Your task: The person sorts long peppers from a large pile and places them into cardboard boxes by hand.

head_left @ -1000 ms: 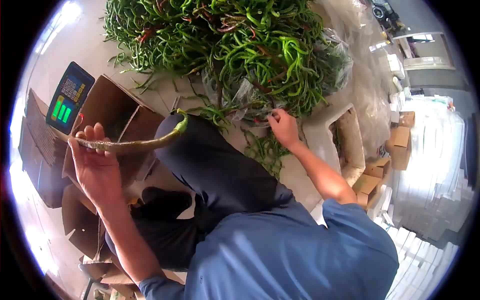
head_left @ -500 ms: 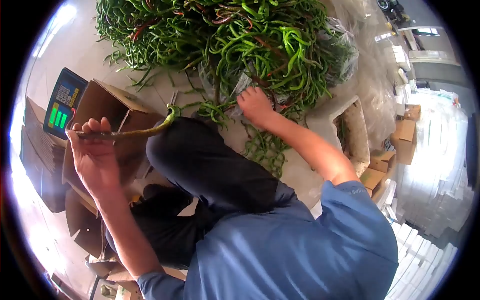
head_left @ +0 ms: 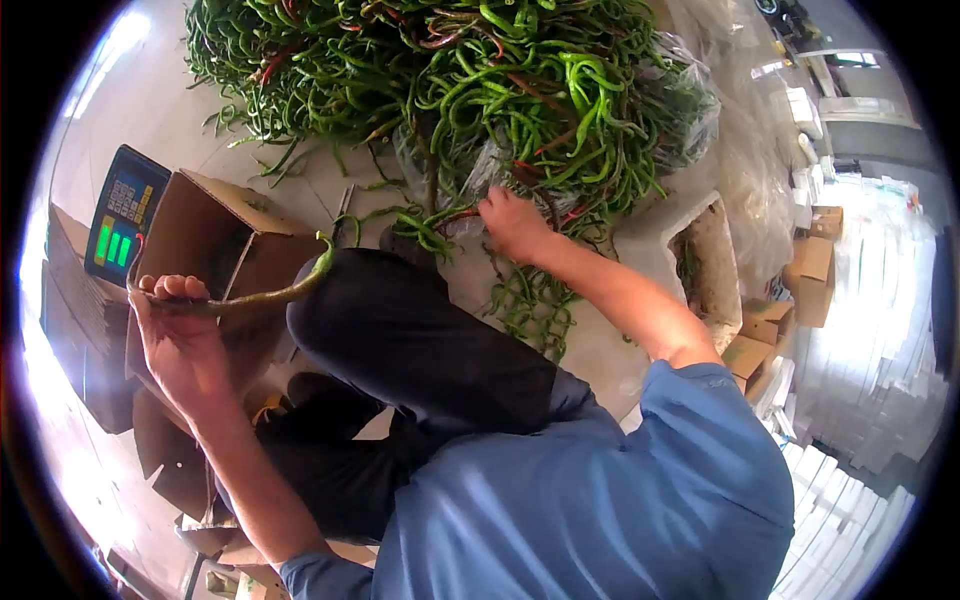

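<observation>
My left hand (head_left: 182, 345) is closed around one end of a long, thin chili pepper (head_left: 262, 299), dark brownish with a curled green tip, held level beside my knee. Above my lap spreads a big heap of long green chili peppers (head_left: 330, 85), with some red and dark ones mixed in. At the heap's near edge my right hand (head_left: 518, 228) has its fingers drawn together. A reddish pepper (head_left: 458, 214) runs up to its fingertips and seems pinched there, though the grip is partly hidden.
On the left an opened cardboard box (head_left: 232, 205) stands beside a digital scale (head_left: 125, 212) with lit green digits. Clear plastic sheeting (head_left: 690, 105) lies under the heap's right side. A white foam box (head_left: 722, 250) and small cartons (head_left: 808, 262) are on the right.
My left hand has dropped slightly with the long pepper. My right hand has shifted a little down, and a reddish pepper now shows at its fingertips.
</observation>
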Motion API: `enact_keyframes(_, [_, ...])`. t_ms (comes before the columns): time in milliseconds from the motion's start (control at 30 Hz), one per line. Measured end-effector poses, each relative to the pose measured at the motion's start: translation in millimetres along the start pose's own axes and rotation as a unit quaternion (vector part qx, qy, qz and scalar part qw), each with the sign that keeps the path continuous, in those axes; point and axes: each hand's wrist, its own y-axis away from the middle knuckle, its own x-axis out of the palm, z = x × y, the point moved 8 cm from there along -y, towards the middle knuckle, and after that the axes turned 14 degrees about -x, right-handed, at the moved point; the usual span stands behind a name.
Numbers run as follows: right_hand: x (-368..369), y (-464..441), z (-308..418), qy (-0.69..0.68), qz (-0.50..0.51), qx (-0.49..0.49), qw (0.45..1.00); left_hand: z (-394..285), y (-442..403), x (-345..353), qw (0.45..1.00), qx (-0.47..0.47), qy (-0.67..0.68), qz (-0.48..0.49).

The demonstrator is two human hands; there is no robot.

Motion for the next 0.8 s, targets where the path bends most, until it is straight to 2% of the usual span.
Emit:
enact_keyframes(133, [-22.9,23.6,-12.6,0.045,-0.113,0.003,0.993,1.6,3.1,0.0,1.0,0.003,0.002,-0.015])
enact_keyframes(233, [-27.3,38.0,-25.5,0.059,-0.152,0.068,0.984,1.6,5.0,1.9,1.0,0.002,-0.004,-0.005])
enact_keyframes(333, [-29.3,48.1,-49.7,0.093,-0.181,0.188,0.961,2.7,4.6,2.2,1.0,-0.009,-0.001,0.012])
enact_keyframes(433, [-15.5,47.3,-63.6,0.111,-0.088,0.215,0.966,3.2,5.3,5.9,1.0,-0.013,0.006,0.022])
enact_keyframes(633, [-26.0,48.9,-66.5,0.082,-0.107,0.225,0.965,2.8,8.0,11.9,0.999,-0.011,-0.006,0.031])
enact_keyframes(733, [-22.8,52.1,-63.1,0.113,-0.104,0.173,0.973,2.7,11.8,15.6,0.999,-0.009,-0.004,0.032])
enact_keyframes(800, [-37.9,56.0,-55.5,0.133,-0.158,0.131,0.97,1.3,12.8,16.1,0.999,-0.007,0.0,0.039])
